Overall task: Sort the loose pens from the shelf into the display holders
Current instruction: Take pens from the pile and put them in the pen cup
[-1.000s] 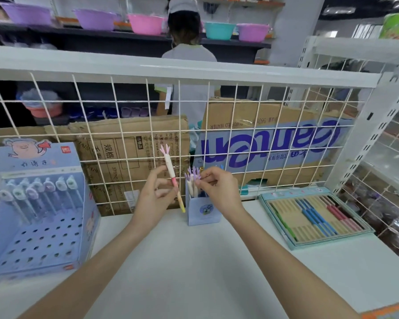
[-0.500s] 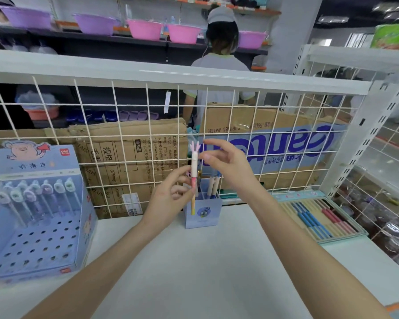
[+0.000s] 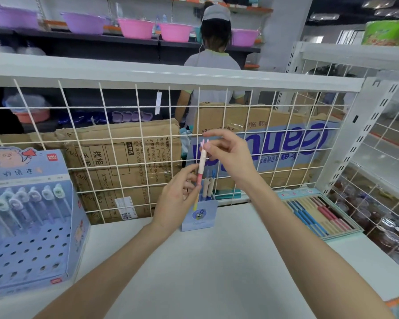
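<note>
Since a second ago the right hand has risen out of the small holder to the top of the pen, and the pen has swung from a slant to nearly upright. Now the left hand pinches the pen's lower barrel, while the right thumb and forefinger nip its frilled pink cap, other fingers spread loose; both grips are clenched on the same pen. Its long axis runs twelve to six, tip hanging just in front of the holder. That holder, a pale blue card box on the white shelf, already carries a few smooth stick pens. At about eight o'clock from the hands stands the display stand, a blue card tray punched with round holes, fluffy-topped pens filling its back rows. The left hand is nearer to it, so it is probably the one to carry the pen across
</note>
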### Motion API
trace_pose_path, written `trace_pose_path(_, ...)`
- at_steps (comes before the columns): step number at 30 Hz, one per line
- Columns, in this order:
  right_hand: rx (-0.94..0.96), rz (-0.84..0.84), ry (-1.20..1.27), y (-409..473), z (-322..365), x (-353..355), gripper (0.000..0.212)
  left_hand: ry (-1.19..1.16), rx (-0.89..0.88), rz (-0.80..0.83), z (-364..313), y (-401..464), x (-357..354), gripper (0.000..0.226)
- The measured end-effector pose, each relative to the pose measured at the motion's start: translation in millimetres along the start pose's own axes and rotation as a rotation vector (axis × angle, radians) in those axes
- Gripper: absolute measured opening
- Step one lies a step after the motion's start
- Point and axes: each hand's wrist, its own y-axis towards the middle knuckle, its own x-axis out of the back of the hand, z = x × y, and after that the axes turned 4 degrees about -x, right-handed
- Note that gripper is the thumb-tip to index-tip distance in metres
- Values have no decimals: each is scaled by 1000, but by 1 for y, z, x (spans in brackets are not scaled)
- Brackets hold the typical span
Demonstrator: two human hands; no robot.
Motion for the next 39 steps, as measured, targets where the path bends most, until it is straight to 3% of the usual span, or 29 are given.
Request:
trace_pose_path(3, 8, 3, -26, 5, 2, -1, 12, -1, -4, -18, 0, 2, -1, 45)
trace_pose_path(7, 33, -102, -54, 16, 4, 5, 10, 182, -117, -55, 1, -4, -3, 43)
trace_pose_path(12, 49, -274, -115, 26, -4, 15, 10, 677, -457, 81, 39, -25, -2, 35)
trace_pose_path(16, -4, -315, -181, 25, -25, 5, 7, 949, -507, 221, 59, -27, 1, 35)
trace_pose_path(21, -40, -211, -310, 21, -47, -6, 4, 1085, -484, 306, 72, -37, 3, 52)
trace_pose_path(32, -145, -90, -478, 3, -64, -6, 4, 1170, -436, 302, 75, -45, -5, 71)
trace_pose_path(35, -99, 5, -605, 2, -63, 0, 12, 1185, -410, 308, 71, -45, -5, 89)
trace_pose_path(39, 84, 111, -834, -5, -64, 7, 25, 1213, -383, 323, 66, -46, -5, 94)
